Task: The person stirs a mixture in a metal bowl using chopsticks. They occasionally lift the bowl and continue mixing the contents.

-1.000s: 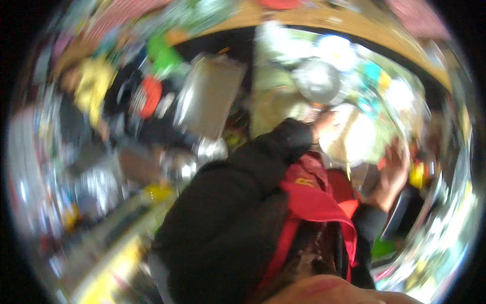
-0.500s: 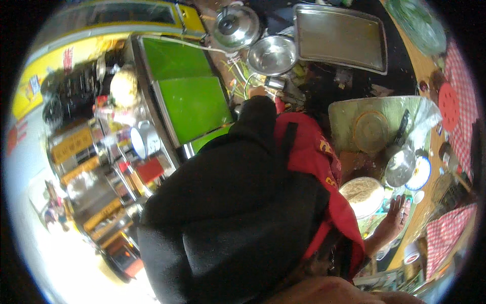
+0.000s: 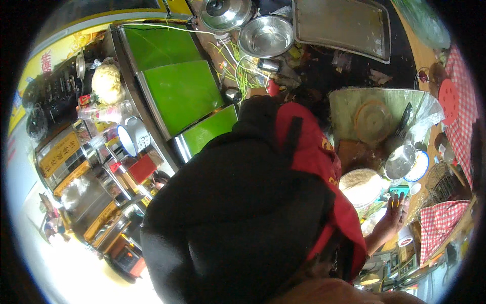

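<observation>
My right hand [image 3: 392, 218] reaches out past the red apron [image 3: 336, 202], its fingers stretched and apart, with nothing seen in it. Closest to it are a round pale-topped container [image 3: 360, 187] and a small teal thing [image 3: 399, 191]. A steel pan [image 3: 400, 161] with a black handle and a blue-rimmed white dish [image 3: 417, 166] lie just beyond the fingers. The black sleeve [image 3: 212, 192] of my left arm fills the middle of the view. Its far end points at the cluttered counter, and the left hand itself is hidden.
Green-topped cabinets [image 3: 182, 96] stand left of the sleeve, beside shelves with a white enamel mug [image 3: 134, 137]. At the far side are a steel basin [image 3: 266, 36], a lidded pot [image 3: 225, 12] and a metal tray [image 3: 341, 25]. Red checked cloths [image 3: 443, 225] lie at the right.
The view has shifted, so the green cabinets and the far pots sit further up and left. My right hand stays open near the pale container, its fingers slightly more upright.
</observation>
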{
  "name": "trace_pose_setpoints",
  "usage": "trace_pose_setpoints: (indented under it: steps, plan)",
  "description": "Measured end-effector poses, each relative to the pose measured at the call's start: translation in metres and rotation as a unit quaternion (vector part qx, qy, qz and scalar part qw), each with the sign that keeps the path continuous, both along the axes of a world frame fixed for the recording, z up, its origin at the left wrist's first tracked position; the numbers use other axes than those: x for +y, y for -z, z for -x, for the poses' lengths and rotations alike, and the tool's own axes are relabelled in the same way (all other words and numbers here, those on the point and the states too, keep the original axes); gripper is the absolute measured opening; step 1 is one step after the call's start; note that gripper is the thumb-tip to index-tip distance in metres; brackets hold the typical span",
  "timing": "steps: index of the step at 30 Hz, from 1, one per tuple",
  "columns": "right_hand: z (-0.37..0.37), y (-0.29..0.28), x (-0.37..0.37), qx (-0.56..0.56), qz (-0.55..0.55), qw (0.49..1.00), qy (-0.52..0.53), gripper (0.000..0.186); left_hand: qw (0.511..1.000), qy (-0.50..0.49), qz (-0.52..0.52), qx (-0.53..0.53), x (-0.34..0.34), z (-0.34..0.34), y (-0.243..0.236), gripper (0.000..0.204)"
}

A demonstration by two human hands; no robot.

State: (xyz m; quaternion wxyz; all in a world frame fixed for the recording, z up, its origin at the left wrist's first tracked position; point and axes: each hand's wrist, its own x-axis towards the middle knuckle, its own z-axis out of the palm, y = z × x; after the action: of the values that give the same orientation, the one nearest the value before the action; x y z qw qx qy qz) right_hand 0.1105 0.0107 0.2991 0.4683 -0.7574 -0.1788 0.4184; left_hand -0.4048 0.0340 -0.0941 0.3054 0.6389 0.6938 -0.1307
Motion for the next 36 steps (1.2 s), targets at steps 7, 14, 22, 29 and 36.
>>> trace_pose_setpoints:
  steps: [7,14,22,29,36]
  plan:
    - [0.016,0.004,0.034,0.006,-0.009,0.999,-0.048,0.035,0.988,-0.02,0.071,0.134,-0.004,0.029,0.009,0.039]
    - [0.027,0.013,0.06,0.019,-0.014,0.991,-0.133,0.037,0.95,-0.052,-0.012,0.309,-0.053,0.034,-0.008,0.032]
    - [0.045,0.01,0.078,-0.029,0.008,0.976,-0.217,0.04,0.889,-0.289,0.207,0.289,-0.03,0.063,-0.116,0.033]
    - [0.027,0.017,0.073,0.023,-0.054,0.973,-0.223,0.042,0.826,-0.309,0.194,0.429,-0.061,0.154,-0.213,0.036]
    - [0.001,0.015,0.064,0.014,-0.044,0.969,-0.243,0.036,0.803,-0.483,0.127,0.325,-0.122,0.164,-0.218,0.034]
